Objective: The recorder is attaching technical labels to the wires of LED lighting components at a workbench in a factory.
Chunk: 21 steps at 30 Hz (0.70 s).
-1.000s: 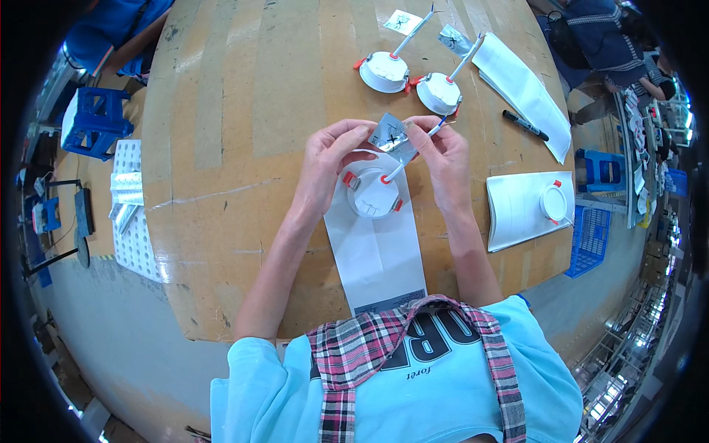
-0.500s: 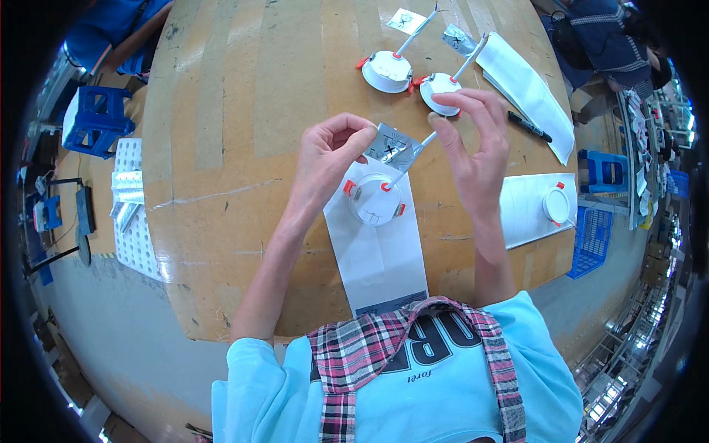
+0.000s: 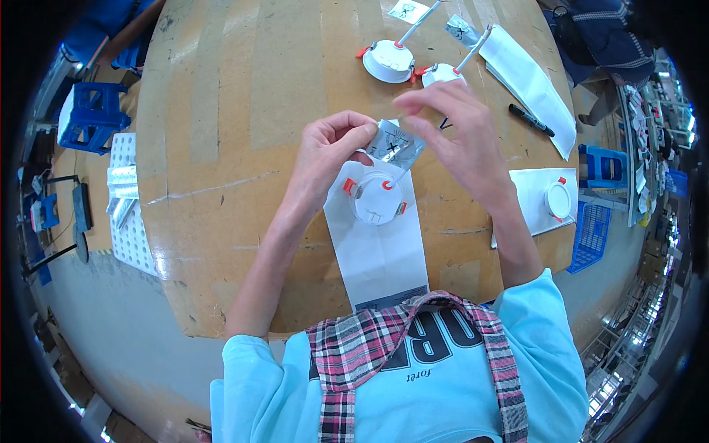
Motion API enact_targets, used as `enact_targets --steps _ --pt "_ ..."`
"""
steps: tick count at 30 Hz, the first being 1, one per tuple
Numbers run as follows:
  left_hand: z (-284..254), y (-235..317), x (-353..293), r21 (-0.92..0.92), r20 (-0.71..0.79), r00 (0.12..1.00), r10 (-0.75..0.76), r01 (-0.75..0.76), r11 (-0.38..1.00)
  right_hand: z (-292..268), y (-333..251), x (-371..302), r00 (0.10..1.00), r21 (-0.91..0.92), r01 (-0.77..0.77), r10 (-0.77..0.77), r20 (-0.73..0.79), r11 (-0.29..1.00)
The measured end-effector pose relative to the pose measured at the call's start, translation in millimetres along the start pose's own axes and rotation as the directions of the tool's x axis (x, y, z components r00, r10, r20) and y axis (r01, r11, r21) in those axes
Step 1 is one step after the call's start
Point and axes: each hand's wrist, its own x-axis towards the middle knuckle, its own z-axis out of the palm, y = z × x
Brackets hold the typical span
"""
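Note:
A silver label (image 3: 402,150) with dark print is pinched at its left edge by my left hand (image 3: 334,148), whose fingers are closed. The label covers part of the white cable of a round white downlight (image 3: 377,207). That downlight has red-tipped spring clips and lies on a white paper sheet (image 3: 380,262) in front of me. My right hand (image 3: 461,140) hovers to the right of the label, thumb and forefinger apart, with nothing visible between them.
Two more downlights, one farther left (image 3: 387,60) and one partly behind my right hand (image 3: 442,72), stand at the back with labels on their cables. A black marker (image 3: 530,119), folded white paper (image 3: 528,88) and another downlight (image 3: 557,200) lie right. A blue stool (image 3: 94,118) stands left.
My right hand has moved left, closer to the label's top. The label now lies across the cable, hiding its upper part. My left hand keeps its pinch.

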Motion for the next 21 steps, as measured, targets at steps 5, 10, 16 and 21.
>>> enact_targets --steps 5,10,16,21 --pt "-4 -5 -5 -0.170 0.053 0.998 -0.042 0.050 0.984 -5 -17 -13 0.978 -0.167 0.120 -0.146 -0.148 0.979" --pt "0 -16 -15 -0.115 0.086 0.996 0.006 0.004 0.993 1 -11 -26 0.983 -0.195 0.145 -0.163 -0.082 0.970" --pt "8 -25 -19 -0.089 0.020 1.000 -0.017 0.019 0.996 17 -14 -32 0.983 -0.240 0.174 -0.182 -0.011 0.955" --pt "15 -22 -23 -0.093 -0.033 0.999 0.033 -0.036 0.995 23 -15 -28 0.979 -0.333 0.201 -0.203 0.029 0.921"
